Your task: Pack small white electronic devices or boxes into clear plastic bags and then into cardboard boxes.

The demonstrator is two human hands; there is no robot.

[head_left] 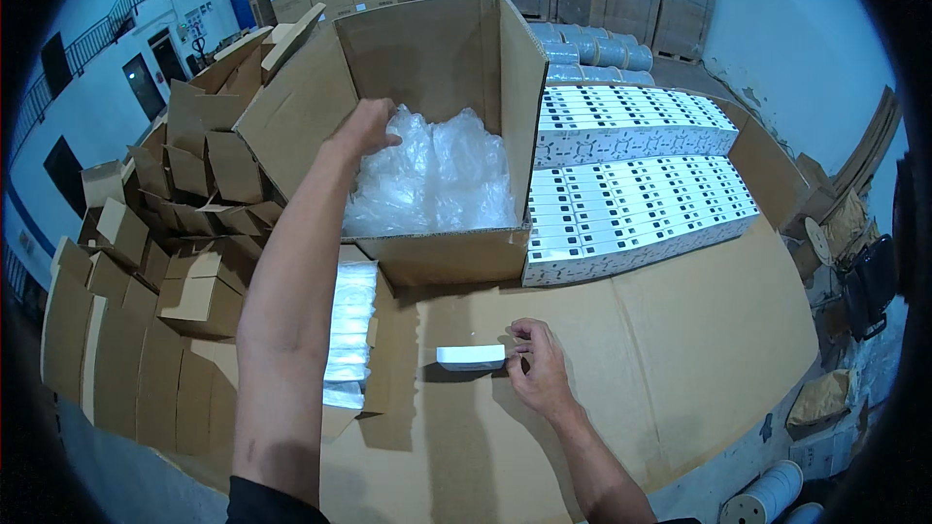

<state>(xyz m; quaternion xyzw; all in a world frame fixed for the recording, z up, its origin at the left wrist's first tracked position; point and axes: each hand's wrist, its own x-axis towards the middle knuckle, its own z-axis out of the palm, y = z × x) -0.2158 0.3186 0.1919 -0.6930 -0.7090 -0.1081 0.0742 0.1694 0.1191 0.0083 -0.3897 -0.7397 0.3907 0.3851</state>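
My left hand (366, 126) reaches over the left side of a large open carton (442, 257). Its thumb and fingers look apart at the edge of a heap of clear plastic bags (432, 175); some fingertips are hidden. Low over the cardboard-covered table, my right hand (542, 371) is closed at the right end of a small white box (471, 358), with thumb and fingers at that end. Under my left forearm, a smaller open carton (386, 340) holds a row of flat packs in clear plastic (349, 330).
Stacked white boxes with dark squares (636, 209) stand right of the large carton. Opened brown cartons (209, 286) pile up at the left. Wrapped rolls (592, 49) lie behind. The cardboard sheet (699, 330) covers the tabletop; another roll (767, 495) is on the floor.
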